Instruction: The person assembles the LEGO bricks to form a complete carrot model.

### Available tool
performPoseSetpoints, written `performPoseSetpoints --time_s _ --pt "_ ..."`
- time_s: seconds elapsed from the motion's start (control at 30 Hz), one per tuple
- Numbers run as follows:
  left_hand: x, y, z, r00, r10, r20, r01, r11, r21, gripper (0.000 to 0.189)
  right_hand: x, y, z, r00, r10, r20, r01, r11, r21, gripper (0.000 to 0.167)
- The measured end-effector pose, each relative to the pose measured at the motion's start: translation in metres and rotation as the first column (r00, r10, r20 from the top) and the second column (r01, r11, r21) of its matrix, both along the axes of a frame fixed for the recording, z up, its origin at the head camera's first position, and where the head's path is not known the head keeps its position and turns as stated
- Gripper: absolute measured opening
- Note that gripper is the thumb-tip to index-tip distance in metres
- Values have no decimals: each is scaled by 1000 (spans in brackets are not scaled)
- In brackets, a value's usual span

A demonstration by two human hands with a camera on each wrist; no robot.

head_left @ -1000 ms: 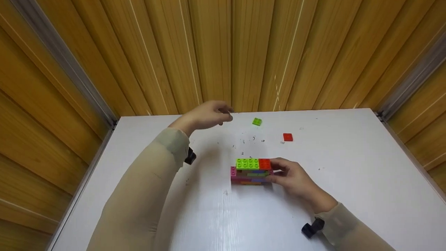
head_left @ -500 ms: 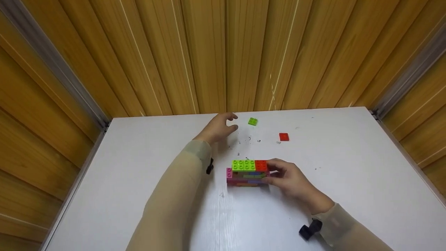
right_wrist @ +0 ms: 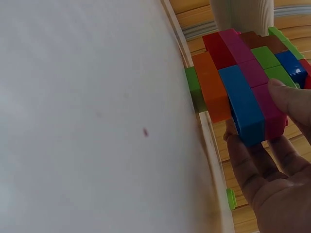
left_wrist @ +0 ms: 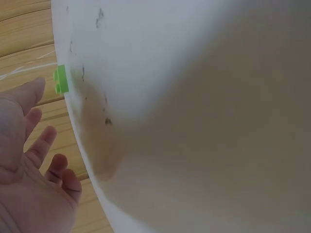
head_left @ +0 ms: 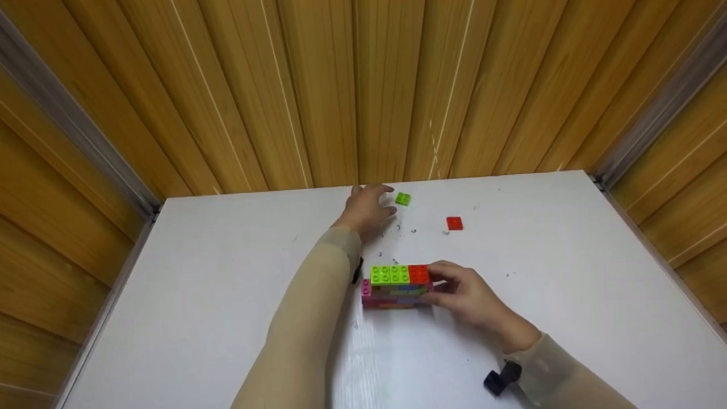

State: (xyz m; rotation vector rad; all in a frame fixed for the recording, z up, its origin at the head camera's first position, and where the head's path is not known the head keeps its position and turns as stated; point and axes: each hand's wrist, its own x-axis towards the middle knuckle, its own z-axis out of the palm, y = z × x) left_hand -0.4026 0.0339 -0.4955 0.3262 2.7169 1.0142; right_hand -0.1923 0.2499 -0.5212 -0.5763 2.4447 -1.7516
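Observation:
My right hand (head_left: 463, 292) grips the right end of a stack of toy building bricks (head_left: 392, 295), thumb on the near side and fingers behind. Two lime green bricks and a red one, studs up, form its top row. In the right wrist view the stack (right_wrist: 243, 82) shows orange, blue, magenta, green and brown layers. At the table's far side my left hand (head_left: 366, 209) holds nothing, thumb and index finger spread on either side of the near edge of a loose green brick (head_left: 402, 199). The left wrist view shows a small gap between fingertip and green brick (left_wrist: 61, 79).
A flat red brick (head_left: 454, 223) lies on the white table (head_left: 539, 238), right of the green one. Dark specks mark the tabletop between stack and loose bricks. Wood-patterned panels (head_left: 380, 91) stand along the back edge and both sides.
My left hand has come down and moved right, closer to the loose green brick, its thumb and index finger spreading. My right hand keeps its grip on the stack. The head view has shifted slightly.

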Motion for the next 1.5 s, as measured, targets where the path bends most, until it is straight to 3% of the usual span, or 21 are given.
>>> performPoseSetpoints --time_s 0.37,0.73,1.07,1.33,1.5 --pt "-6 4 2 993 -93 -72 83 989 -122 58 3 -6 8 999 11 -38 -11 1000 20 46" --pt "-6 2 6 970 -103 -221 72 987 -144 22 -1 -6 7 999 15 -31 -15 1000 0 45" --pt "-4 -1 5 984 -68 -168 50 993 -109 13 -3 -6 6 999 8 -41 -6 999 31 47" --pt "4 -8 3 992 -81 -94 77 996 -46 41 -1 -4 2 1000 -2 -15 2 1000 19 46" --pt "16 -17 7 986 -112 -124 113 994 6 37 1 -1 0 1000 -13 -4 14 999 33 46"
